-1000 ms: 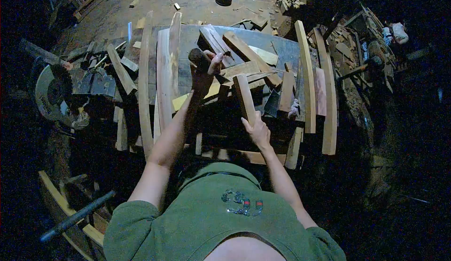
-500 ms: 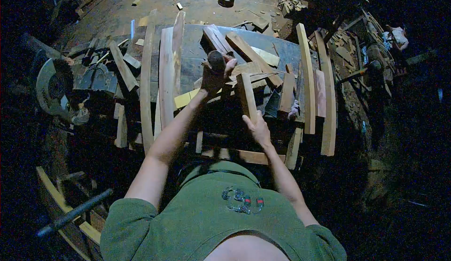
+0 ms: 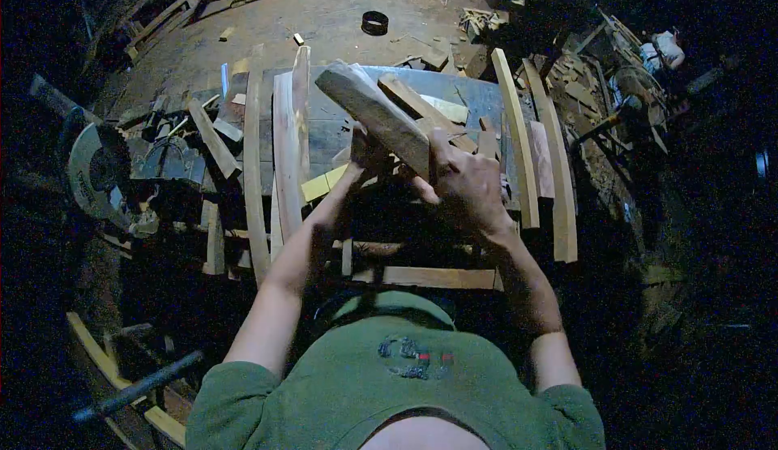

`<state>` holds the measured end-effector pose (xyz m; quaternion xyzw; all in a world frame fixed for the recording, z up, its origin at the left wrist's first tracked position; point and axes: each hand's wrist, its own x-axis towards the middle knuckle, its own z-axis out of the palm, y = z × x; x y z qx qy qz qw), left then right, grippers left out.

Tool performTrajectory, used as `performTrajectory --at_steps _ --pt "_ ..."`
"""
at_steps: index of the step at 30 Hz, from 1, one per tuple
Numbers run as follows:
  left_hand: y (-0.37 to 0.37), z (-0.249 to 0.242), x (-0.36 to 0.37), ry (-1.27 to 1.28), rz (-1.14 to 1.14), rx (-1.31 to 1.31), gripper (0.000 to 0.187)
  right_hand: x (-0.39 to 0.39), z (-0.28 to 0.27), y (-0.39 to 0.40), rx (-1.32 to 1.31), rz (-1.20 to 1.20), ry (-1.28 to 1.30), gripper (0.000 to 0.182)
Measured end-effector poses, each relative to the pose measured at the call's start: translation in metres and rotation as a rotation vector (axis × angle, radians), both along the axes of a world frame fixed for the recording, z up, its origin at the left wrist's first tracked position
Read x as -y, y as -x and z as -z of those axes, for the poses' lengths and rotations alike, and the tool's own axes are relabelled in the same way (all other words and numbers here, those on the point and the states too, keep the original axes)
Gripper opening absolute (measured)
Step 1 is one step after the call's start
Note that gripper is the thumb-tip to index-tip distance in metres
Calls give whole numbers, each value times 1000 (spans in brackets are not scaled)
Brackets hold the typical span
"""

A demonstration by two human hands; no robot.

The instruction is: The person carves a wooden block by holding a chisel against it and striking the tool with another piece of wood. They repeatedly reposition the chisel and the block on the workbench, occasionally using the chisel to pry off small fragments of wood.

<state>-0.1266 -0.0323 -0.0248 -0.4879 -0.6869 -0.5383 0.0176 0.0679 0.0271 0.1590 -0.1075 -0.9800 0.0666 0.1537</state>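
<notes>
Raised toward the camera is a wooden block (image 3: pixel 377 113), slanting from upper left to lower right over the bench. My right hand (image 3: pixel 470 178) is closed around its lower right end. Just below the block's middle is my left hand (image 3: pixel 369 152), in shadow and curled. The block covers most of its fingers, and what they hold is hidden. Behind the block, more wood pieces lie on the dark bench top (image 3: pixel 328 109), among them a thick brown offcut (image 3: pixel 421 101) and a yellow strip (image 3: pixel 324 182).
Long boards stand on the left (image 3: pixel 285 158) and right (image 3: pixel 519 142) of the bench. A circular saw (image 3: pixel 93 166) is at far left. A black ring (image 3: pixel 374 23) lies on the floor beyond. At far right, another person (image 3: pixel 666 49) is partly visible.
The wooden block in my right hand has risen and tilted to the left, in front of my left hand. The dark round-ended thing in my left hand is now out of sight.
</notes>
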Motion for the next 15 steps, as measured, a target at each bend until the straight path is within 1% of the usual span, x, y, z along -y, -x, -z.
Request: performTrajectory --at_steps 1,3,6,7,8,9,10,11,12,13,14,15 --pt "3 -1 -2 -6 -9 2 25 1 -4 3 2 -9 -6 49" --pt "-1 3 1 -80 20 52 20 17 -15 4 -130 -15 132 52" --pt "-2 -4 -2 -200 82 98 15 35 -35 7 -360 -1 328 56" --pt "-1 6 -4 -301 250 328 14 21 -10 8 -197 9 174 59" --pt "-2 14 -7 -288 261 322 14 8 16 11 -37 22 29 63" --pt "-2 22 -10 -418 273 718 12 14 -4 13 121 91 110 60" --pt "0 25 -14 -551 265 1114 12 13 -3 17 107 90 118 60" --pt "1 31 -14 -680 243 1519 12 11 2 18 31 80 146 61" --pt "-7 6 -5 -669 248 1518 12 9 8 18 -43 77 170 63" --pt "-19 -26 7 -506 75 1017 12 8 21 20 -119 158 246 66" --pt "-26 -49 14 -342 -81 513 14 0 50 22 -123 168 243 66" --pt "6 -11 4 -223 75 768 15 -14 84 25 -191 221 360 64"
